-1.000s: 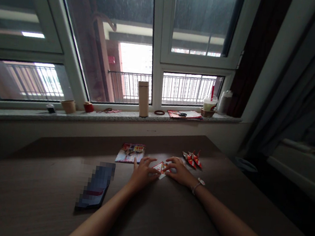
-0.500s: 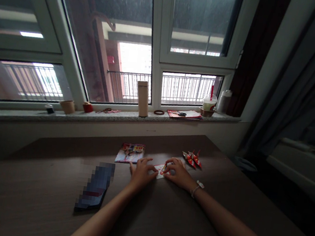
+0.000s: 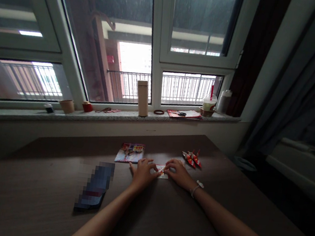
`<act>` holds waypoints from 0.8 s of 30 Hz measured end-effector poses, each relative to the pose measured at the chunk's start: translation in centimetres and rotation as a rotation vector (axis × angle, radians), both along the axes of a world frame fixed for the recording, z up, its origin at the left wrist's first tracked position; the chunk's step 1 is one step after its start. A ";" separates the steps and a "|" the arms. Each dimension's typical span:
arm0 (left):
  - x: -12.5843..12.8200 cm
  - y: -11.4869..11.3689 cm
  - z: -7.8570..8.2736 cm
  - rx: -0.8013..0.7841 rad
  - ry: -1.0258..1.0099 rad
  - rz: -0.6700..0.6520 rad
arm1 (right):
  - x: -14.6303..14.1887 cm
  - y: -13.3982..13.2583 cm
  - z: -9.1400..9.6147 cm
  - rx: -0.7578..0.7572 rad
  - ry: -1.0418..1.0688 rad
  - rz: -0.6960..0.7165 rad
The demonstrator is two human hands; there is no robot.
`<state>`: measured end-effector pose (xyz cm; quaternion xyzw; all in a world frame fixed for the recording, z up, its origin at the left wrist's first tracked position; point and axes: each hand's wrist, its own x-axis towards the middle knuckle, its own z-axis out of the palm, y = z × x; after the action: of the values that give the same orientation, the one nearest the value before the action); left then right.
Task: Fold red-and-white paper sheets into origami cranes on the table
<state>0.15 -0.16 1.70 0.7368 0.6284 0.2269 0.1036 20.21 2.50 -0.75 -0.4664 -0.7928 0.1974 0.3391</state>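
A small white piece of paper with red print [image 3: 163, 176] lies on the dark table between my hands. My left hand [image 3: 142, 174] has thumb and index finger drawn together at the paper's left side, its little finger sticking out. From the other side, the curled fingers of my right hand [image 3: 178, 173], with a bracelet at the wrist, pinch the paper near its upper middle. Fingers cover parts of the sheet, so its exact folds are hidden. Just beyond the right hand rest red-and-white folded paper cranes [image 3: 192, 159].
A colourful flat packet [image 3: 130, 154] lies behind my left hand. A dark, pixelated phone-like object [image 3: 95, 187] is left of my forearm. Along the windowsill [image 3: 111, 117] stand a beige flask [image 3: 142, 98], scissors [image 3: 181, 114] on papers, and a drink cup [image 3: 209, 102].
My left fingers have shifted slightly right over the paper. The paper has turned a little, and its printed pattern shows differently. My right hand stays nearly in place.
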 end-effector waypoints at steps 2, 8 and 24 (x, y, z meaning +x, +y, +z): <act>0.0 0.1 -0.1 -0.002 -0.003 -0.002 | -0.2 0.3 0.1 -0.014 0.023 -0.039; 0.0 0.2 0.1 0.012 -0.014 -0.001 | -1.0 0.8 0.2 -0.071 -0.041 -0.200; 0.0 0.2 0.3 -0.008 0.049 -0.108 | -1.1 0.9 0.8 -0.125 -0.051 -0.277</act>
<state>0.12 0.02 1.99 0.7744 0.5911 0.2005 0.1034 19.09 3.37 0.01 -0.5963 -0.7154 0.1856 0.3133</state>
